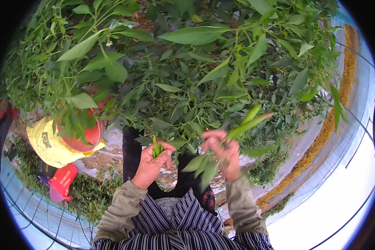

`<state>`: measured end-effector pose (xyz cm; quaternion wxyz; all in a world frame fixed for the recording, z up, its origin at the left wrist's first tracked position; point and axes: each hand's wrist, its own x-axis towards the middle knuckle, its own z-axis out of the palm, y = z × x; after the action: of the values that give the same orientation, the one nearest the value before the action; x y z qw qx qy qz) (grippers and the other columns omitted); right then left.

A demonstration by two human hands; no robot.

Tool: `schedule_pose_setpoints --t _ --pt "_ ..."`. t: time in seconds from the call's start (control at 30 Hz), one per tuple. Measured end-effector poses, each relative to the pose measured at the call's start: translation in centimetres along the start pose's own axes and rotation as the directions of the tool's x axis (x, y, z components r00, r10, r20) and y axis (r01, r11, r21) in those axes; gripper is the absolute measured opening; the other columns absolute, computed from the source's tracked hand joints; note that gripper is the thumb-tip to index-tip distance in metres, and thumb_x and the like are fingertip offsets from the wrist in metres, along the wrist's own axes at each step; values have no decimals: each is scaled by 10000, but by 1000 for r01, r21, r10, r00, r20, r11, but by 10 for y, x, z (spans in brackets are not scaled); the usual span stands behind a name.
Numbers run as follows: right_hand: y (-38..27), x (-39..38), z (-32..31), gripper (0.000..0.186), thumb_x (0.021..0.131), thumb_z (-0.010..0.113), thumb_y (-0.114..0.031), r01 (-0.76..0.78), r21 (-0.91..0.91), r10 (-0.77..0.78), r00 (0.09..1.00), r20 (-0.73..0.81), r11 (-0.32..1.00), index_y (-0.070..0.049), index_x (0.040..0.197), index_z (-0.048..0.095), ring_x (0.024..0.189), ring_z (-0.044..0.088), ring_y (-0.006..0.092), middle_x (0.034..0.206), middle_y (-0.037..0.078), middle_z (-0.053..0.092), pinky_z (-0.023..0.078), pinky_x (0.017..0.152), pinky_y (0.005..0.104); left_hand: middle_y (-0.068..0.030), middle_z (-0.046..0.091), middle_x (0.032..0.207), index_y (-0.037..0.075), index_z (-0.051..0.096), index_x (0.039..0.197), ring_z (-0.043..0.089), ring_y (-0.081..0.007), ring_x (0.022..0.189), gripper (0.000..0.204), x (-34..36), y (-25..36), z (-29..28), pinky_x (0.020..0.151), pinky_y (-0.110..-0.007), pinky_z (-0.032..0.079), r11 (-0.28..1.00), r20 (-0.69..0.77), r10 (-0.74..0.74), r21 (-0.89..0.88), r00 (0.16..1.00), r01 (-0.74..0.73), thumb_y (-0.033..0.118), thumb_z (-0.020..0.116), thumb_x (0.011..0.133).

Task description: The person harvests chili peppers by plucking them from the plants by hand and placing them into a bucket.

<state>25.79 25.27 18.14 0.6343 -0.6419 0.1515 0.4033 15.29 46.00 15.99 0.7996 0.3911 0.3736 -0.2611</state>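
Note:
My left hand (153,163) is closed around a few slim green chili peppers (157,148), their tips pointing up past the fingers. To its right, my right hand (225,152) is curled on a leafy stem (204,166) and slightly blurred. Broad leaves hang from that stem below the fingers. Long green shapes (250,123), one with a brownish tip, reach up and right beside this hand; whether they are peppers or leaves I cannot tell. Both hands are at the near edge of dense green pepper plants (175,96), in front of my body.
At left stands a yellow sack (46,143) next to a red bucket (85,139), partly behind leaves. A red bag-like thing (63,181) lies below them. Pale sheeting (112,141) covers some ground. A yellow-brown strip (312,152) curves along the right, beside a translucent wall (354,125).

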Motion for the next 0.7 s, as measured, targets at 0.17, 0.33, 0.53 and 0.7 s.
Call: schedule_pose_setpoints --t 0.17,0.33,0.53,0.7 --pt "16 -23 56 206 768 681 -18 225 -439 -172 972 157 870 -55 963 628 827 585 224 894 72 624 467 737 337 30 605 855 4 654 1040 521 -52 746 162 -15 10 -4 683 -210 439 998 -6 35 -54 999 -36 101 655 910" --pt "26 -23 72 286 643 709 -12 345 -517 -208 929 305 784 -57 907 609 885 563 317 882 89 616 458 791 414 -6 618 833 -14 643 1055 520 -59 660 207 -28 15 -25 610 -218 441 998 -14 -29 -65 999 28 118 667 897" --pt "27 -25 79 290 650 744 -112 391 -595 -109 885 453 703 -112 925 654 939 559 279 912 37 620 453 792 411 -2 564 760 -14 593 1073 469 -70 546 286 -32 25 -46 490 -216 358 976 -14 -124 -180 992 119 155 687 862" --pt "28 -28 83 305 675 750 -229 398 -722 60 853 518 566 -146 958 672 1030 528 230 1020 0 593 438 775 402 -99 670 925 14 590 1061 457 -44 538 246 -33 25 -43 495 -201 392 971 168 -219 -64 961 232 23 677 830"
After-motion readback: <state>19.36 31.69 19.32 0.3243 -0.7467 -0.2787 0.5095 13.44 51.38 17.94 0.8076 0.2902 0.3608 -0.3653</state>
